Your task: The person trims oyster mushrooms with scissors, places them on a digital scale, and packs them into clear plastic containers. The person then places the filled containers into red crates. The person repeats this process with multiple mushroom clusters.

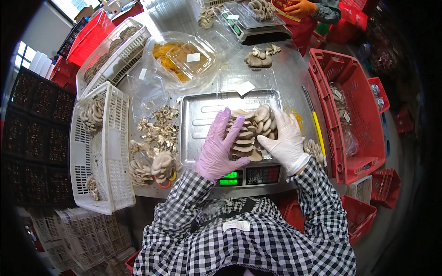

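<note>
Oyster mushrooms (246, 134) lie in rows on the right half of a digital scale's steel tray (193, 107). My left hand (221, 143), in a purple glove, rests against their left side with its fingers spread. On their right side is my right hand (284, 139), in a white glove, thumb towards the clusters. Together the hands hold the mushrooms between them. A clear plastic container lid (247, 81) with a white label lies behind, its container partly hidden under the mushrooms. The scale's green display (228, 178) is lit below my left wrist.
Mushroom trimmings (157, 131) and red-handled scissors (163, 183) lie left, beside a white plastic crate (115, 155). A yellow knife (318, 131) and a red crate (362, 117) with packs are right. Behind are rubber bands (172, 57), another scale (262, 32) and a co-worker's orange-gloved hand (301, 8).
</note>
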The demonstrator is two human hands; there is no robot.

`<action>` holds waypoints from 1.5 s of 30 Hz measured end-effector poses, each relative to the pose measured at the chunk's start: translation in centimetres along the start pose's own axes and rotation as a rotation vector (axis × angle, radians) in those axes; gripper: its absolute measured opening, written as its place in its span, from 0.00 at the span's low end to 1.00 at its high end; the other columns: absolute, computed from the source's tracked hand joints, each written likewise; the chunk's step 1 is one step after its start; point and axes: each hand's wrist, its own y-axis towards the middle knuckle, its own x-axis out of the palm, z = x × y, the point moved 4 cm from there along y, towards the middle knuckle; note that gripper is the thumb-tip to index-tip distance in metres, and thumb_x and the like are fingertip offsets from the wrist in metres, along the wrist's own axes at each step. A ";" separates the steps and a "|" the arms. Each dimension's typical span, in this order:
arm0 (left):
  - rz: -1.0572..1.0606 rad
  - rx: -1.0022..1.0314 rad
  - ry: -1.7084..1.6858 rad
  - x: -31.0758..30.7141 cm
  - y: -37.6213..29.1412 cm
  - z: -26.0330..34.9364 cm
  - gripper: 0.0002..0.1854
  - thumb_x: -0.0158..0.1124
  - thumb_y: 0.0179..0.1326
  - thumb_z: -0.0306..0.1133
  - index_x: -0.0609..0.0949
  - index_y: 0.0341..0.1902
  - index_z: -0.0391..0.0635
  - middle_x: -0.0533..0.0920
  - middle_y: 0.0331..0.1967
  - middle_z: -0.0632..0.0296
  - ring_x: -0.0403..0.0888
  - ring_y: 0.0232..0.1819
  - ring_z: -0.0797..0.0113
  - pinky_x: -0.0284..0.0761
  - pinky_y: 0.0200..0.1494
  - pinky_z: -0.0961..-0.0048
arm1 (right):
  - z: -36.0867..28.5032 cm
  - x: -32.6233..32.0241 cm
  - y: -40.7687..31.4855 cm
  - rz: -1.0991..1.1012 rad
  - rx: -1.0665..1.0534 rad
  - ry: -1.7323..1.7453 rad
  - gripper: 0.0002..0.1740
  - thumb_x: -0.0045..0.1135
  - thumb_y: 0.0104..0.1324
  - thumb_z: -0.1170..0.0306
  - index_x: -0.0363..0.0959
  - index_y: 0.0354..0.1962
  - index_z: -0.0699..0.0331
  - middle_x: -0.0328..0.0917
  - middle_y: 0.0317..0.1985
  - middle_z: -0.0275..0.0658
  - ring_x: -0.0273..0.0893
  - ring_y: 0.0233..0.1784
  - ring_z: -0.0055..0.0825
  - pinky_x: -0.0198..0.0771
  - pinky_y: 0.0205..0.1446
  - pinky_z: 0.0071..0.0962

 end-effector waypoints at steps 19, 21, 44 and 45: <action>-0.100 0.135 0.211 0.4 1.9 2.3 0.52 0.72 0.52 0.45 0.56 0.79 0.51 0.57 0.76 0.44 0.52 0.78 0.40 0.48 0.78 0.45 | -0.4 1.1 0.6 -0.217 0.038 -0.456 0.44 0.63 0.59 0.52 0.61 0.66 0.70 0.78 0.50 0.49 0.80 0.45 0.43 0.73 0.50 0.37; -0.137 0.113 0.132 -0.8 1.9 2.5 0.51 0.71 0.54 0.45 0.56 0.79 0.52 0.56 0.76 0.44 0.51 0.78 0.39 0.47 0.78 0.46 | -1.0 0.3 0.2 -0.143 -0.035 -0.411 0.45 0.61 0.60 0.51 0.60 0.68 0.69 0.75 0.55 0.51 0.80 0.48 0.42 0.71 0.54 0.37; 0.046 -0.429 -0.973 -3.6 3.3 -4.5 0.18 0.56 0.69 0.30 0.77 0.61 0.40 0.79 0.62 0.56 0.76 0.63 0.64 0.67 0.70 0.64 | 3.7 -1.4 -0.1 -0.132 -0.003 0.690 0.31 0.31 0.80 0.56 0.60 0.71 0.66 0.58 0.75 0.47 0.54 0.79 0.38 0.45 0.81 0.38; 0.087 -0.412 -0.948 -3.3 1.7 -4.0 0.19 0.55 0.68 0.25 0.76 0.62 0.39 0.76 0.64 0.55 0.75 0.64 0.65 0.67 0.70 0.67 | 3.0 -1.3 -1.4 -0.124 -0.081 0.428 0.29 0.33 0.80 0.59 0.60 0.71 0.67 0.58 0.75 0.46 0.53 0.79 0.37 0.44 0.82 0.36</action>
